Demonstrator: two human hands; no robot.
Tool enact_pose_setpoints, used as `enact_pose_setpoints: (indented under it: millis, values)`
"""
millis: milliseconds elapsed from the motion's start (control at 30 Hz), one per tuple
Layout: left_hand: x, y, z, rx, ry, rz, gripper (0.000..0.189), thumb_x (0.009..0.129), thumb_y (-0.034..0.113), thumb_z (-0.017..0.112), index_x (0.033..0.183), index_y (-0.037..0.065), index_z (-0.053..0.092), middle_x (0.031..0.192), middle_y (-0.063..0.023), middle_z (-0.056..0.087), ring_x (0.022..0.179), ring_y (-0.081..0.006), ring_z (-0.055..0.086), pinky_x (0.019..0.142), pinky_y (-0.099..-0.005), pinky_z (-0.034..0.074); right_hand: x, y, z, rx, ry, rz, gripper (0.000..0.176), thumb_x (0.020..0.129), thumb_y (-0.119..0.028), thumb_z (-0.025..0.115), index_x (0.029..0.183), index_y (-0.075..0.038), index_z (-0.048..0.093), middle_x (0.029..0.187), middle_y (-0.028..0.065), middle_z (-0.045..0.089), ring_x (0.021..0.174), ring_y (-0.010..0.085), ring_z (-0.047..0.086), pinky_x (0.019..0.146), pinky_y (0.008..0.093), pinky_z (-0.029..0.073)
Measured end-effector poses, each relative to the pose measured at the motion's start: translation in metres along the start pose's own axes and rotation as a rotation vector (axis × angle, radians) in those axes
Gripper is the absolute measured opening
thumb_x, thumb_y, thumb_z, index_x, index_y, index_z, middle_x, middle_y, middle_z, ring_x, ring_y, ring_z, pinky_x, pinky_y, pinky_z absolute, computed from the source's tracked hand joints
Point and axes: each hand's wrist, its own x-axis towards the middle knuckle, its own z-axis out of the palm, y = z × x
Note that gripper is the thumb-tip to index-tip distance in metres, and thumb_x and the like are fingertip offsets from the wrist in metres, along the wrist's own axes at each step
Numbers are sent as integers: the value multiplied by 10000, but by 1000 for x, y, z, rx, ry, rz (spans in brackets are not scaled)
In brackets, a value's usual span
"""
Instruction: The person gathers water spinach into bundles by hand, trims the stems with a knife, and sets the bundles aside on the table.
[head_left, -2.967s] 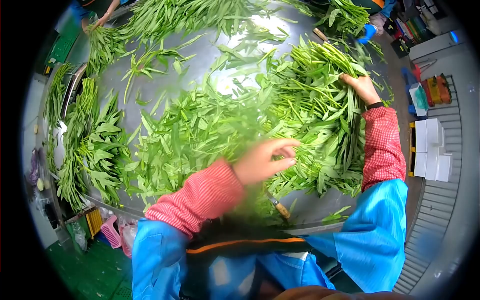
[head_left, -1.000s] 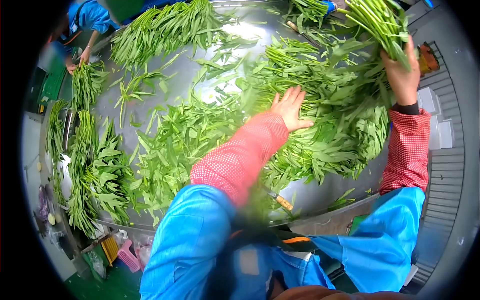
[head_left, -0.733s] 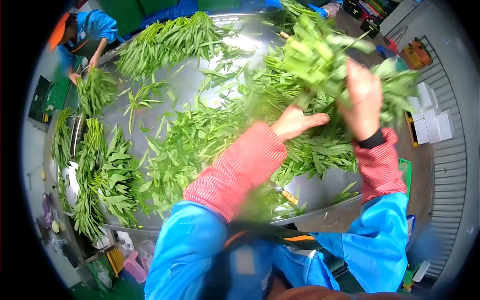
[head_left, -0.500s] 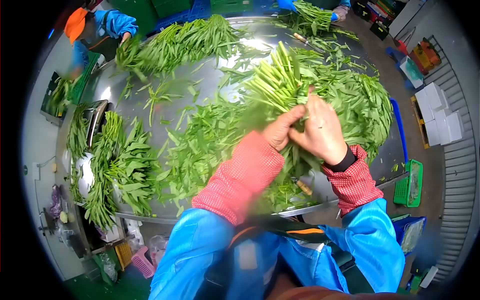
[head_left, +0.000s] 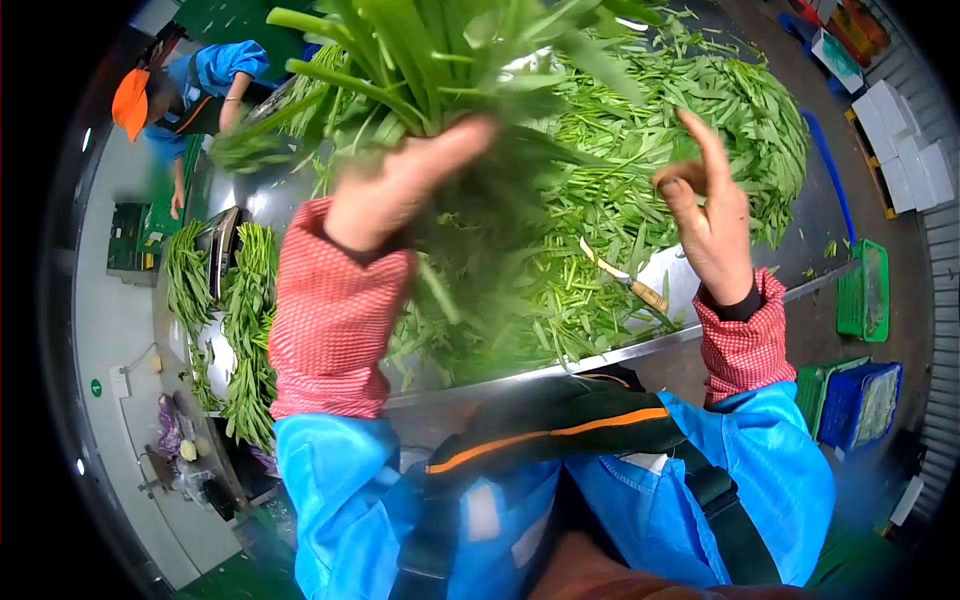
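My left hand (head_left: 400, 185) is raised in front of me and grips a thick bunch of leafy green stalks (head_left: 420, 60), stem ends upward and leaves hanging down, blurred by motion. My right hand (head_left: 710, 215) is lifted to the right of the bunch with fingers spread and nothing in it. Below both hands the round steel table (head_left: 700, 330) carries a large heap of the same greens (head_left: 680, 120). A knife with a wooden handle (head_left: 625, 280) lies on the greens near the table's front edge.
Sorted bundles of greens (head_left: 245, 300) lie along the table's left side. A person in an orange cap and blue jacket (head_left: 170, 95) works at the far left. Green and blue crates (head_left: 865, 385) stand on the floor at right, white boxes (head_left: 905, 135) beyond them.
The bunch, held by both hands half a second ago, has been lifted higher and to the left in my left hand alone. My right hand has let go and opened.
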Motion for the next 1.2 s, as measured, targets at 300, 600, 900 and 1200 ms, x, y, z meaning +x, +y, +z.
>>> enact_pose_setpoints:
  millis: [300, 600, 900, 1200]
  values:
    - [-33, -199, -4, 1298, -85, -152, 626, 635, 248, 776, 1161, 27, 520, 870, -178, 664, 771, -355, 651, 687, -426, 538, -128, 168, 60, -872, -435, 14, 267, 716, -193, 700, 922, -77, 577, 827, 135, 580, 751, 287, 601, 635, 409, 496]
    - [-41, -241, 18, 1172, -132, -450, 673, 643, 311, 740, 1167, -39, 504, 891, -215, 661, 828, -365, 645, 748, -428, 525, -122, 131, 59, -34, -315, 405, 256, 891, -152, 526, 1123, -46, 504, 921, 217, 600, 860, 400, 587, 706, 447, 468]
    - [-49, -254, 30, 1267, -55, -428, 423, 698, 255, 693, 1011, 22, 530, 841, -182, 659, 773, -355, 649, 699, -435, 522, -78, 120, 168, -538, -373, 43, 52, 877, -63, 426, 860, -20, 451, 733, 202, 621, 630, 368, 627, 549, 454, 512]
    - [-52, -256, 24, 1239, -21, -487, 468, 678, 318, 733, 1013, 48, 549, 836, -191, 662, 811, -356, 653, 733, -439, 527, -97, 138, 184, -596, -539, 188, 116, 885, -94, 408, 927, -12, 478, 727, 183, 632, 639, 343, 642, 556, 432, 527]
